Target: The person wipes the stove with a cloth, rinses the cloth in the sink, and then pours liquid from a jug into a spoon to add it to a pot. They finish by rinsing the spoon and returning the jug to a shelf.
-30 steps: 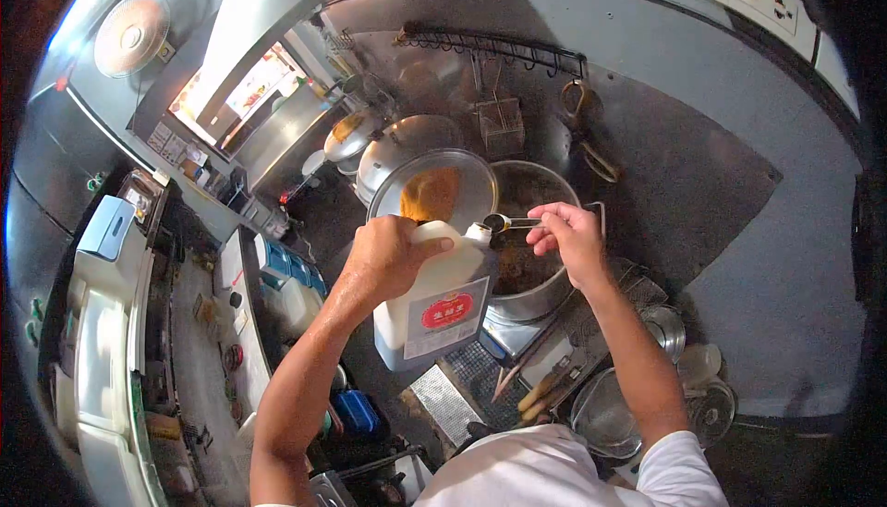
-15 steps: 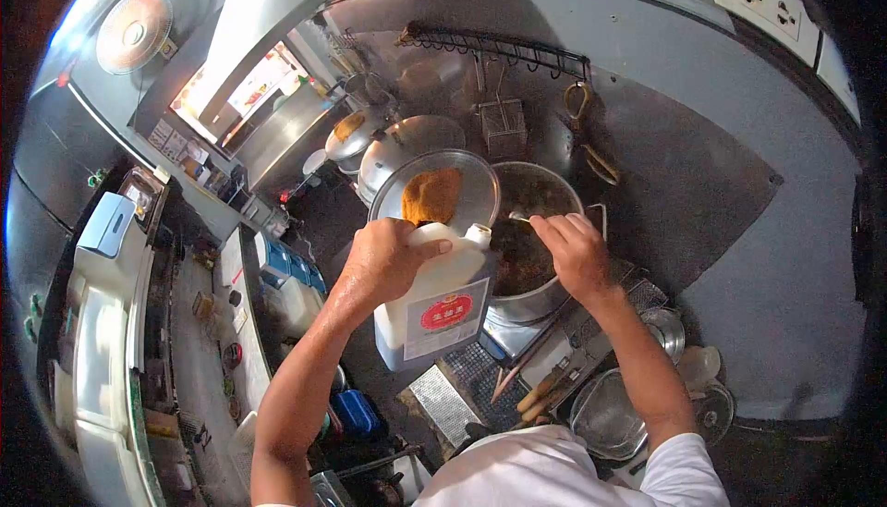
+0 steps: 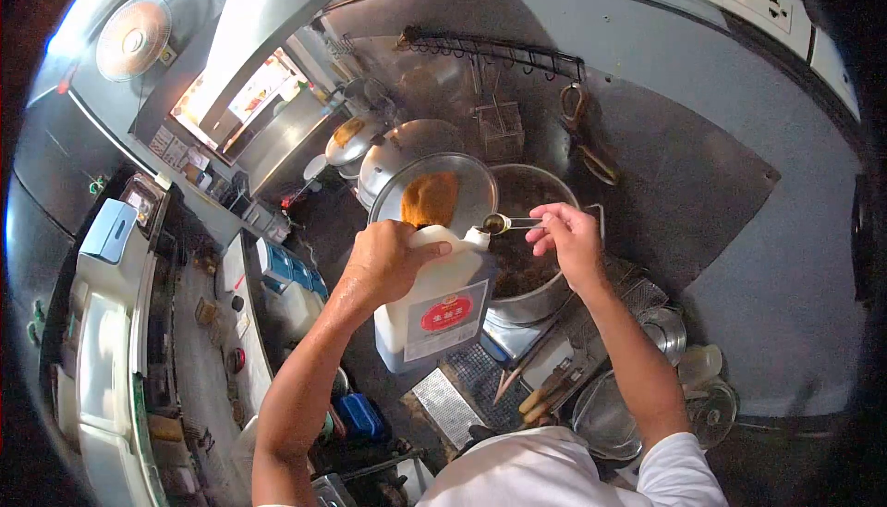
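My left hand is wrapped round the handle of a large plastic jug with a red and white label and dark liquid inside. The jug is held up in front of a big metal pot with dark contents. A small measuring spoon is pinched by its handle in my right hand. The spoon's round bowl lies right beside the jug's open mouth, over the pot. Behind the jug is a round metal lid with an orange-brown cloth on it.
More lidded pots stand behind. A hook rack and a wire basket hang on the wall. Strainers and wooden-handled tools lie at the lower right. Shelves with containers are at the left.
My right hand has turned, and the spoon has come from over the pot leftward to the jug's mouth. My left hand and the jug have barely moved.
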Demonstrator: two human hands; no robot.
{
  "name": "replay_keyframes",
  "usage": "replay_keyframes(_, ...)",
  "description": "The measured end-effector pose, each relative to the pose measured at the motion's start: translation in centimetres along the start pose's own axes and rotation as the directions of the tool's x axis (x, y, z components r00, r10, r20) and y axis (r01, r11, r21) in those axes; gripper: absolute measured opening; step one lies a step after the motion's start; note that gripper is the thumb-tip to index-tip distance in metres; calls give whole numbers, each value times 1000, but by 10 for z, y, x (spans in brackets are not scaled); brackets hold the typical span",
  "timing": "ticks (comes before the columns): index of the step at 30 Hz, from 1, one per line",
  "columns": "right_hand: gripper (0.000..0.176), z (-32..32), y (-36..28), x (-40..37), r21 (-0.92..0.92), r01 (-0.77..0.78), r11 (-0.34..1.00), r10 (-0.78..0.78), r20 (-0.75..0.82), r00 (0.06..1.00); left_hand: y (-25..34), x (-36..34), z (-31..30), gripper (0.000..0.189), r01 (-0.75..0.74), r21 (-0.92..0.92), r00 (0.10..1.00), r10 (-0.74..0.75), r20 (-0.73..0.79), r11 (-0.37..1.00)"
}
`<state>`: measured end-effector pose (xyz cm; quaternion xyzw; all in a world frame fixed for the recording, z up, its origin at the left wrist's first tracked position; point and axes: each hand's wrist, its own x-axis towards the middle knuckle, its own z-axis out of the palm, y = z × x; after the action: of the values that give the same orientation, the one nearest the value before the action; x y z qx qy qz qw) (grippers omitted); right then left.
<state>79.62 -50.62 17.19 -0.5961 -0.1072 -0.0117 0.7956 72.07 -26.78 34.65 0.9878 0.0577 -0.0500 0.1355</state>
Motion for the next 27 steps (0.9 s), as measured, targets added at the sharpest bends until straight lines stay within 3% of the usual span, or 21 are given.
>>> replay_keyframes(27, 26, -1, 7, 6, 91, -64, 994, 60, 44, 997, 0, 5, 0, 60, -6, 22, 1000, 6, 0, 1000)
